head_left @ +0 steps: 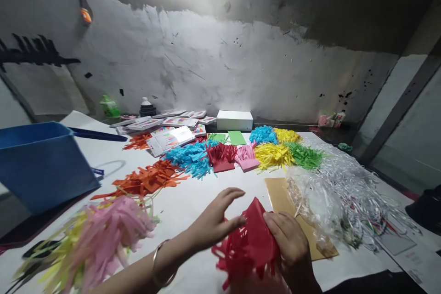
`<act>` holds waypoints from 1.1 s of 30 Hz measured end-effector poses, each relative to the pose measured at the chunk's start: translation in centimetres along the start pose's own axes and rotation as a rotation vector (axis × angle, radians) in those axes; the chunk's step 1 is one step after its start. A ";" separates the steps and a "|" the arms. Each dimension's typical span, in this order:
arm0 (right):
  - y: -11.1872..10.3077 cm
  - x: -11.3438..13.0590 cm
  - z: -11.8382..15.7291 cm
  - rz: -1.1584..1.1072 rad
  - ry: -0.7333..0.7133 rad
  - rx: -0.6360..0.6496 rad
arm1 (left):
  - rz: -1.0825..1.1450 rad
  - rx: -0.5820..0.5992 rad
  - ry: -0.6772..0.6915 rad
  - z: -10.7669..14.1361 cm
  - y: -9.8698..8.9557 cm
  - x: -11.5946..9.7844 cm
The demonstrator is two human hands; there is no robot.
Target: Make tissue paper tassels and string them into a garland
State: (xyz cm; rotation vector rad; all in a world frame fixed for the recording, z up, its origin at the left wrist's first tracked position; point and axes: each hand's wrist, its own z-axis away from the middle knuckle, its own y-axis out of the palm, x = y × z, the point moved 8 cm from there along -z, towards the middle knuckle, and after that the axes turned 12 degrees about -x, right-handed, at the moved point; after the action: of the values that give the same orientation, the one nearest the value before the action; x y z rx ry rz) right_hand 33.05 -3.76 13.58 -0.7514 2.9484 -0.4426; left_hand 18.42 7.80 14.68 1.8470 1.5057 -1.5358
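A piece of red fringed paper (257,232) is held up at the lower middle, its cut strips hanging to the left and below. My right hand (289,241) is closed on its right edge. At the paper's left side, my left hand (220,216) has its thumb and fingers spread apart, the thumb close to the red strips. A metal bangle (158,262) circles my left wrist. Beyond the hands lie a red fringed bundle (222,156), a pink one (246,156) and yellow fringe (274,155).
A blue bin (44,161) stands at the left. Pink fringe (110,229), orange fringe (148,178) and blue fringe (191,156) lie nearby. Brown card (279,193) and silvery strands (347,183) are at the right. A white box (234,120) stands by the wall.
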 end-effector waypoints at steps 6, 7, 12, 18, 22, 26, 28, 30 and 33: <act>-0.5 0.9 -0.2 -0.116 -0.025 -0.048 | 0.322 0.124 -0.373 -1.1 1.8 4.4; -0.5 1.0 -0.2 -0.112 -0.029 -0.056 | 0.368 0.137 -0.384 -0.8 2.2 4.2; 0.5 0.2 0.6 -0.050 -0.020 -0.093 | 0.839 0.240 -0.621 3.1 6.0 3.3; -0.7 -4.7 0.1 0.065 -0.028 -0.038 | 0.940 0.332 -0.841 6.7 10.7 3.3; -4.6 -6.5 -0.7 0.203 -0.056 -0.039 | 0.829 0.292 -0.788 5.6 9.4 3.7; -2.1 -3.3 2.1 0.186 -0.145 0.131 | 0.586 0.236 -0.721 5.2 4.0 6.5; 1.4 -0.9 4.8 0.103 -0.137 0.228 | 0.426 0.193 -0.707 5.7 0.2 8.9; 4.7 1.6 7.4 0.019 -0.130 0.276 | 0.195 0.107 -0.672 6.5 -4.0 11.2; 8.1 4.2 10.0 -0.054 -0.073 0.339 | -0.133 -0.105 -0.567 8.0 -9.0 12.6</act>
State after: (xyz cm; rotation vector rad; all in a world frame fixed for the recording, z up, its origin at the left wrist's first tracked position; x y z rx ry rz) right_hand 27.00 -1.60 1.66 -0.7841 2.6870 -0.8701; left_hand 5.12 11.82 4.22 1.1306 1.4112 -1.7996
